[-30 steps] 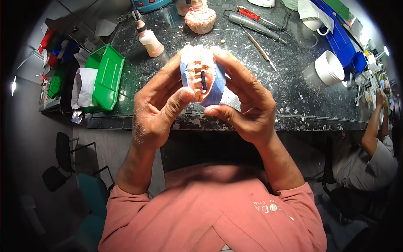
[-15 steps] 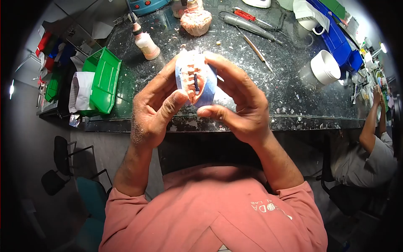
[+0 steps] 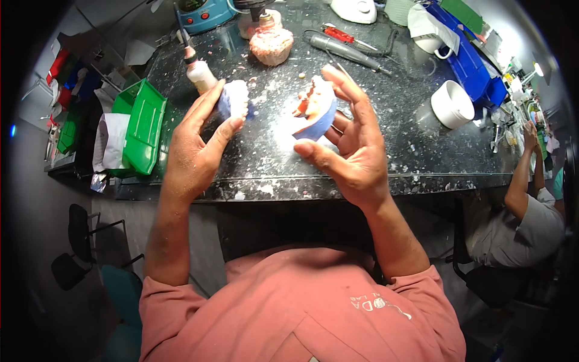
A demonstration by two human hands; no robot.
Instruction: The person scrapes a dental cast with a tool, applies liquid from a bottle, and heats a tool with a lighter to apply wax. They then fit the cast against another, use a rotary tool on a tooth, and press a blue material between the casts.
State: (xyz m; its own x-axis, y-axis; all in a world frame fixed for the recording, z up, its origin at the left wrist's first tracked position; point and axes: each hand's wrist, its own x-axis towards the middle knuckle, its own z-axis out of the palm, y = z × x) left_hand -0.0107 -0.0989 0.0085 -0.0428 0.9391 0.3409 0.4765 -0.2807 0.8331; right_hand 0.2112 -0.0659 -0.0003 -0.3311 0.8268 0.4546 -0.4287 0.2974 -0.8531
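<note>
Two dental casts with blue bases are held apart above the dark, speckled bench. My left hand grips one cast between thumb and fingers, its whitish teeth side turned to the right. In my right hand is the other cast, held at its blue base, with its pinkish teeth side turned left toward the first. Strong light washes out part of both casts. Just behind my left fingers stands a small bottle.
A green bin stands at the left. Farther back are a pink crumbly mound, a grey handpiece and a red-handled tool. A white cup and blue bins are at the right, beyond them a seated person.
The two casts, together before, are now apart. My left hand has moved left with one cast, and my right hand keeps the other. The view has shifted slightly.
</note>
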